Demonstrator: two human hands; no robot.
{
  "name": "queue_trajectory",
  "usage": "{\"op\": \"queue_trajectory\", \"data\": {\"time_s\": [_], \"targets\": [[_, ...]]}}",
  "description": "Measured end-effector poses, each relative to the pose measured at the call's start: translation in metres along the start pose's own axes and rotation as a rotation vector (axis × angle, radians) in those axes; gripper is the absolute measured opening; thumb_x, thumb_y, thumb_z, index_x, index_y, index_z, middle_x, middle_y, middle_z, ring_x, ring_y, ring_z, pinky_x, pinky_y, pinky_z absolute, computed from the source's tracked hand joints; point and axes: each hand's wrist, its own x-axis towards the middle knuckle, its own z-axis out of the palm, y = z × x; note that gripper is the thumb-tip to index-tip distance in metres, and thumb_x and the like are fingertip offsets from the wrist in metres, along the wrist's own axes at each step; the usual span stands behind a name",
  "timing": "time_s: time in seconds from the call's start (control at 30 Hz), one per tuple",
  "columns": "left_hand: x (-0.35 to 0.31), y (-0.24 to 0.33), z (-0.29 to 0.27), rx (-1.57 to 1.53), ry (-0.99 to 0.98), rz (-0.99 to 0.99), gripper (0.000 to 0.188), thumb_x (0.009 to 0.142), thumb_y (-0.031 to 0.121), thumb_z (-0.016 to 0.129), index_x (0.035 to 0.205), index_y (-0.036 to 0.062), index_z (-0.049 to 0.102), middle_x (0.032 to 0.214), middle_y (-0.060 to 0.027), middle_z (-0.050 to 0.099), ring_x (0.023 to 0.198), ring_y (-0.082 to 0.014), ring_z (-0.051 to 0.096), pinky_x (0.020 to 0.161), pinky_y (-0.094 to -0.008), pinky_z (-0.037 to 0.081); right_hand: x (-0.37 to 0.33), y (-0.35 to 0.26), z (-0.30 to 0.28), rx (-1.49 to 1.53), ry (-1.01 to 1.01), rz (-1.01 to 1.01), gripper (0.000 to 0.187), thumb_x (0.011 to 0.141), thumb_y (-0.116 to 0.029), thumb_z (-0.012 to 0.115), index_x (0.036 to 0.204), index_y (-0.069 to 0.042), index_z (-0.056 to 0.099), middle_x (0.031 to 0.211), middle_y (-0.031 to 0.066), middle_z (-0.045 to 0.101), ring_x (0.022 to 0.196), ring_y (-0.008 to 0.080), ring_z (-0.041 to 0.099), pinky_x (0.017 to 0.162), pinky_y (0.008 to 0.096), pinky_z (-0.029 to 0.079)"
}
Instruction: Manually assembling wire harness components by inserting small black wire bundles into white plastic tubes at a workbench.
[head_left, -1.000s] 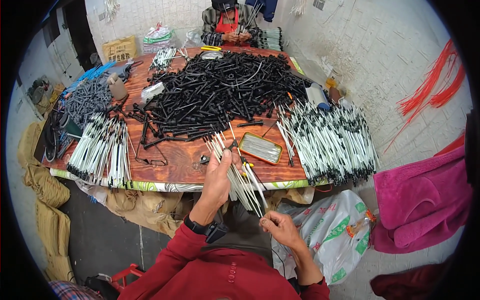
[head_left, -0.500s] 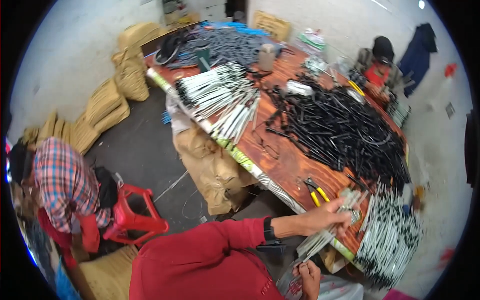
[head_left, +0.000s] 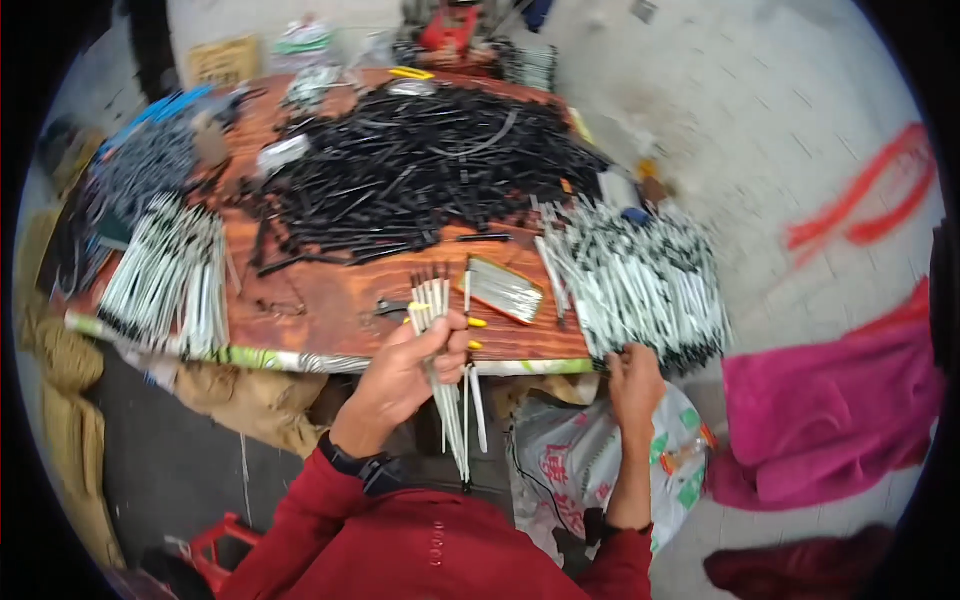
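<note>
My left hand (head_left: pixel 400 372) is wrapped round a small bundle of thin white rods (head_left: pixel 450 425) with dark tips, held over the table's near edge. The rods fan out above the fist and hang below it. My right hand (head_left: pixel 637 390) is at the near edge of a large heap of similar rods (head_left: pixel 650 285). Its fingers are bent together by the black rod ends, and what they pinch is hidden. Partly behind the left hand lie pliers with yellow handles (head_left: pixel 478 323). Just right of them is a shallow tray of small pale pieces (head_left: pixel 508 292).
A big heap of black strips (head_left: pixel 420 170) covers the middle of the reddish wooden table (head_left: pixel 340 300). Another stack of white rods (head_left: pixel 170 275) lies at left, near grey pieces (head_left: pixel 150 165). Across the table sits a person (head_left: pixel 450 35). Below my right arm is a printed plastic bag (head_left: pixel 560 450).
My view has swung right. My left hand now holds the rods upright, off the tray it was over. My right hand has gone from the rods' lower ends to the right-hand heap.
</note>
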Motion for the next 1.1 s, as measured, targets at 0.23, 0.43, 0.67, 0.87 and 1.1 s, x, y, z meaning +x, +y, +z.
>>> {"op": "queue_trajectory", "data": {"time_s": [0.23,0.43,0.67,0.87,1.1], "targets": [[0.013,-0.014,-0.012,-0.078,-0.024,-0.05,0.023,0.106,0.024,0.048,0.119,0.0065,0.056,0.08,0.0026,0.044,0.069,-0.0073,0.041,0.063,-0.0242,0.038,0.016,-0.003,-0.008,-0.107,-0.079,0.072,0.02,0.084,-0.024,0.073,0.083,-0.006,0.066,0.078,0.0109,0.07,0.071,0.0334,0.067,0.063,0.0429,0.05],[0.013,-0.015,-0.017,-0.034,0.028,-0.048,0.023,0.105,0.024,0.048,0.119,0.0072,0.056,0.077,0.0039,0.041,0.067,-0.0068,0.04,0.062,-0.0237,0.037,0.037,0.012,0.002,-0.106,-0.063,0.105,0.023,0.085,-0.026,0.07,0.08,-0.005,0.063,0.075,0.0151,0.067,0.069,0.0376,0.065,0.063,0.0482,0.049],[0.011,-0.021,-0.019,-0.078,0.027,-0.077,0.022,0.105,0.023,0.049,0.117,0.0072,0.056,0.077,0.0037,0.044,0.066,-0.0068,0.041,0.062,-0.0234,0.038,0.081,0.044,0.018,-0.331,0.019,0.165,0.025,0.084,-0.028,0.069,0.08,-0.004,0.063,0.073,0.0193,0.066,0.066,0.0404,0.065,0.06,0.0506,0.049],[0.008,-0.018,-0.026,-0.073,0.046,-0.083,0.021,0.105,0.023,0.049,0.116,0.0076,0.056,0.077,0.0033,0.045,0.066,-0.0074,0.041,0.062,-0.0235,0.038,0.075,0.01,0.006,-0.211,-0.007,0.103,0.025,0.086,-0.028,0.069,0.08,-0.004,0.063,0.073,0.0194,0.066,0.066,0.0405,0.065,0.06,0.0504,0.049],[0.006,-0.026,-0.009,-0.054,0.053,-0.127,0.019,0.106,0.021,0.047,0.117,0.0083,0.055,0.077,0.0042,0.044,0.066,-0.0064,0.041,0.061,-0.0219,0.037,0.063,-0.034,0.016,0.032,-0.084,0.015,0.026,0.088,-0.028,0.069,0.08,-0.004,0.062,0.079,0.018,0.068,0.072,0.0375,0.067,0.061,0.0469,0.05]]}}
